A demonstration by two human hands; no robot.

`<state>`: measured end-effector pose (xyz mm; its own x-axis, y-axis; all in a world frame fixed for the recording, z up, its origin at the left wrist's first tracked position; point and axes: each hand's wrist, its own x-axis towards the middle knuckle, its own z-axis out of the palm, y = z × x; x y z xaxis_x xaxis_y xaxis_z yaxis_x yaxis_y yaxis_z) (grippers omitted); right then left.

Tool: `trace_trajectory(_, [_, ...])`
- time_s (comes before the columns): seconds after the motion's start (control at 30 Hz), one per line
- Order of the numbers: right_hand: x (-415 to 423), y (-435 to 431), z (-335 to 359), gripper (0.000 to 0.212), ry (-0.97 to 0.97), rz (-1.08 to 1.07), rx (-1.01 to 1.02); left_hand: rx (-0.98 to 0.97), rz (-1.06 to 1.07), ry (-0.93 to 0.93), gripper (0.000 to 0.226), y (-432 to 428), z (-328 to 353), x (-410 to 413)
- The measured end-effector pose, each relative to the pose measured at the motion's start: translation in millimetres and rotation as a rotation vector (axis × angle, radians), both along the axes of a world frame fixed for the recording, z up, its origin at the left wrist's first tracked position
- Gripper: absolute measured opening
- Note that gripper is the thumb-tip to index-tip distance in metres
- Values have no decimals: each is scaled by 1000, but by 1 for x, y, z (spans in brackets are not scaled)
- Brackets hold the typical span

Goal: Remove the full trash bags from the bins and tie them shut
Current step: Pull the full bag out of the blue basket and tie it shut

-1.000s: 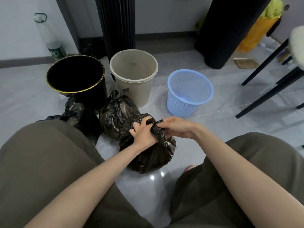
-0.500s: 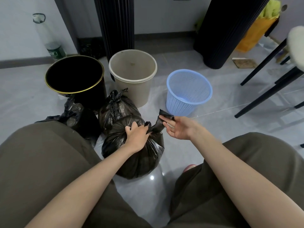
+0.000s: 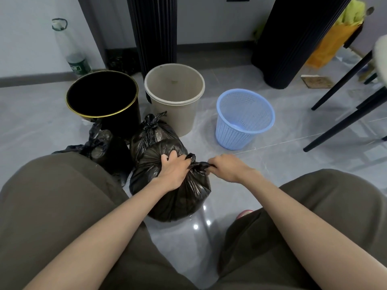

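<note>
left hand (image 3: 174, 171): grasping; palm down, fingers curled over the gathered top of the full black plastic trash bag (image 3: 173, 201).
right hand (image 3: 227, 168): grasping; fingers closed on the twisted black plastic tail (image 3: 200, 164), which runs sideways from the bag's neck and is stretched taut between the two hands.
trash bag, position: directly under the left hand, standing on the glossy grey tiled floor (image 3: 293, 158) between the person's knees in olive trousers (image 3: 62, 195); body bulging, neck bunched tight.
second black plastic bag (image 3: 154, 130): just beyond the left hand, touching the far side of the held trash bag; knotted, with the knot standing up on top.
third black plastic bag (image 3: 100, 143): beyond the left hand and to its outer side, next to the left knee; knotted.
round black bin with gold rim (image 3: 129, 122): beyond the left hand, behind the third bag; inside too dark to read.
round beige plastic bin (image 3: 180, 120): straight beyond the left hand, behind the second bag; bare inner wall showing.
light blue plastic mesh basket (image 3: 232, 137): beyond the right hand, well apart from the bags; its bottom shows.
clear plastic bottle with green label (image 3: 78, 63): far beyond the left hand, against the wall.
black chair legs (image 3: 345, 122): far to the outer side of the right hand.
</note>
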<state>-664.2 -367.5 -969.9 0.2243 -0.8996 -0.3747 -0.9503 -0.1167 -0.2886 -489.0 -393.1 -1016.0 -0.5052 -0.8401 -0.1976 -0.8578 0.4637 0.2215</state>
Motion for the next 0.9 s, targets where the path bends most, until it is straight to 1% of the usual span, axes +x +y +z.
trace_trajectory(0.03, [0,-2,5,30,-179,-76,98,-5,-22,-3,22,1,0,0])
trace_trajectory(0.07, [1,-3,9,30,-381,-189,191,-3,-39,11,23,2,0,-1])
trace_trajectory(0.1, [1,-3,12,29,-540,-319,263,10,-49,36,25,3,0,-2])
trace_trajectory(0.2, [-2,-3,10,22,-862,-698,462,72,-73,89,22,2,1,-3])
trace_trajectory(0.3, [-1,-4,8,21,-1074,-978,613,206,23,108,14,1,3,-6])
trace_trajectory(0.4, [2,-4,8,21,-1248,-1107,727,267,126,139,11,-1,7,-10])
trace_trajectory(0.43, [2,-4,6,22,-1309,-1136,749,276,143,143,13,-1,8,-11])
trace_trajectory(0.47, [0,-5,4,22,-1361,-1156,760,291,159,140,21,-2,8,-11])
trace_trajectory(0.5, [-1,-6,2,23,-1392,-1168,754,309,170,137,28,-2,8,-11])
trace_trajectory(0.53, [-1,-7,1,23,-1398,-1173,729,324,177,134,30,-1,8,-11])
trace_trajectory(0.6, [1,-8,-2,21,-1331,-1138,622,336,174,143,28,1,7,-12])
trace_trajectory(0.63, [3,-8,-3,19,-1225,-1085,521,334,163,148,28,2,7,-12])
trace_trajectory(0.67, [5,-7,-5,17,-1073,-1001,393,327,149,147,28,3,6,-11])
trace_trajectory(0.7, [5,-7,-7,19,-893,-879,249,312,136,139,28,4,6,-10])
trace_trajectory(0.73, [5,-6,-9,26,-678,-712,98,292,120,123,28,4,6,-9])
trace_trajectory(0.8, [4,-1,-11,36,-168,-345,-120,218,73,75,27,4,3,-7])
trace_trajectory(0.83, [5,1,-10,37,71,-207,-203,171,51,59,29,3,1,-6])
trace_trajectory(0.87, [5,3,-9,38,227,-105,-268,135,35,53,29,3,0,-5])
trace_trajectory(0.9, [6,4,-8,38,298,-34,-295,114,25,49,30,2,-1,-4])
